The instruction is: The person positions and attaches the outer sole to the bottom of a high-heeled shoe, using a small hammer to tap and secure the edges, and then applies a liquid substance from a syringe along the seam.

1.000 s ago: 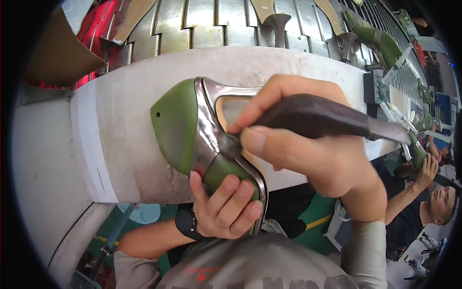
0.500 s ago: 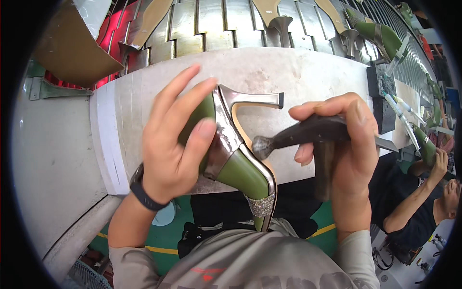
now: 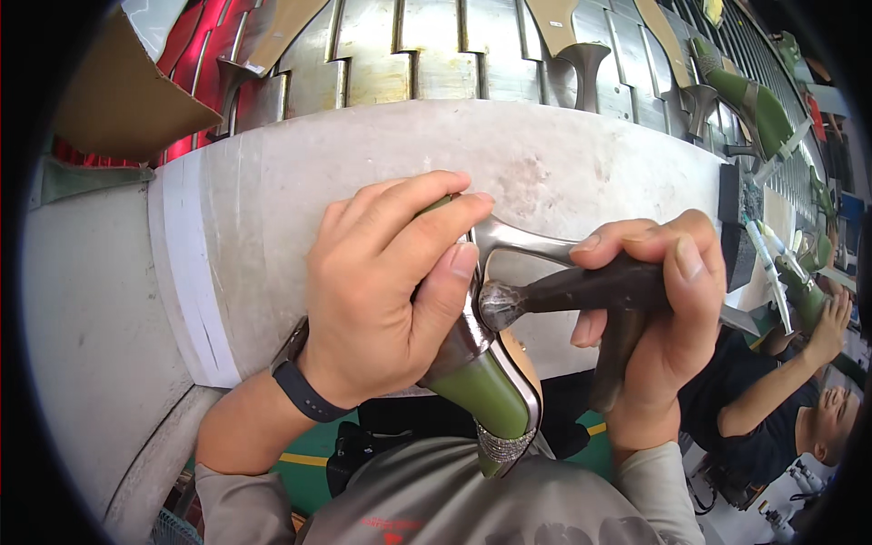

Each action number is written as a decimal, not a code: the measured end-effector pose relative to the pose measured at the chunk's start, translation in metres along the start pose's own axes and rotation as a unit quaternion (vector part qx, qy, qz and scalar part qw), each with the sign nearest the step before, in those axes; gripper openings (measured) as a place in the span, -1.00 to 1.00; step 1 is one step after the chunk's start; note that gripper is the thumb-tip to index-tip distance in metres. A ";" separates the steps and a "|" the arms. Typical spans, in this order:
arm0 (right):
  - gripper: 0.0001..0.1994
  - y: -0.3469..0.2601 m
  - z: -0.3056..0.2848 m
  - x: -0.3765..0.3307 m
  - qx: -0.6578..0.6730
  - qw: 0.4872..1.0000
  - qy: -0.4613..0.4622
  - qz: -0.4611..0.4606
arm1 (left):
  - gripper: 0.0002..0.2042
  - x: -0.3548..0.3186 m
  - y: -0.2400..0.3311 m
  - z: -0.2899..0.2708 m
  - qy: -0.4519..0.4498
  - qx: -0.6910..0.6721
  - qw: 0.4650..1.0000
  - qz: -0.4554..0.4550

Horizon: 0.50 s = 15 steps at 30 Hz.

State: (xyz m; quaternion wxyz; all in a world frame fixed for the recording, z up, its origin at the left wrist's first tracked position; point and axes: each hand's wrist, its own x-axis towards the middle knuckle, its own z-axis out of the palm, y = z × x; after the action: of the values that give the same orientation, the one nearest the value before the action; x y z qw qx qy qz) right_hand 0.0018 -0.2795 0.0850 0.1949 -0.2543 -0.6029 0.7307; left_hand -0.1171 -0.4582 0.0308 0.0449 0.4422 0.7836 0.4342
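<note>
A high-heeled shoe (image 3: 486, 392) on a green last lies on its side over the pale bench, with metallic straps and a glittering toe band. My left hand (image 3: 377, 282) wraps over its heel end, fingers curled round the green last. In my right hand (image 3: 677, 300) is a shoemaker's hammer (image 3: 581, 289), gripped around its dark head and handle. The hammer's rounded face rests at the shoe's inner sole edge, just below the heel; whether it presses hard cannot be told. My right fingertips are beside the heel's tip, which they partly hide.
Beyond the bench (image 3: 381, 136) runs a slatted metal conveyor (image 3: 377, 54) carrying tan soles with metallic heels and another green-lasted shoe (image 3: 745, 100). At the bench's right are a dark block (image 3: 738, 218) and capped syringes (image 3: 770, 272). A co-worker (image 3: 772, 381) works farther right.
My left hand has closed more firmly over the last, and the shoe has shifted right and nearer me. The hammer face has come against the sole edge.
</note>
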 end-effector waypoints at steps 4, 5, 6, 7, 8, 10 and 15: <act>-0.70 -0.029 0.015 0.014 -0.143 0.986 -0.074 -0.037 | -0.75 0.002 -0.002 0.004 0.049 -0.016 0.999 0.015; -0.70 -0.030 0.017 0.020 -0.142 0.986 -0.074 -0.037 | -0.75 0.000 -0.005 0.006 0.049 -0.015 0.999 0.015; -0.70 -0.033 0.018 0.026 -0.144 0.985 -0.096 -0.019 | -0.75 0.000 -0.007 0.006 0.052 -0.021 0.998 0.016; -0.70 -0.036 0.018 0.031 -0.146 0.982 -0.117 -0.001 | -0.75 0.000 -0.007 0.006 0.055 -0.028 0.998 0.016; -0.68 -0.031 0.016 0.036 -0.112 0.986 -0.116 0.032 | -0.76 0.000 -0.008 0.006 0.065 -0.033 0.997 0.010; -0.68 -0.020 0.008 0.024 -0.097 0.991 -0.087 0.035 | -0.74 -0.004 -0.007 0.002 0.047 -0.032 0.998 0.007; -0.75 0.001 -0.021 -0.002 0.073 0.995 -0.061 0.042 | -0.71 -0.004 -0.001 -0.002 0.032 -0.021 0.999 0.000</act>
State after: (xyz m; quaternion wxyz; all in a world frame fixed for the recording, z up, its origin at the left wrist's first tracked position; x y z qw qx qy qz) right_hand 0.0160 -0.2639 0.0813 0.1447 -0.2196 -0.5476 0.7943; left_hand -0.1161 -0.4627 0.0295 0.0289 0.4274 0.7752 0.4642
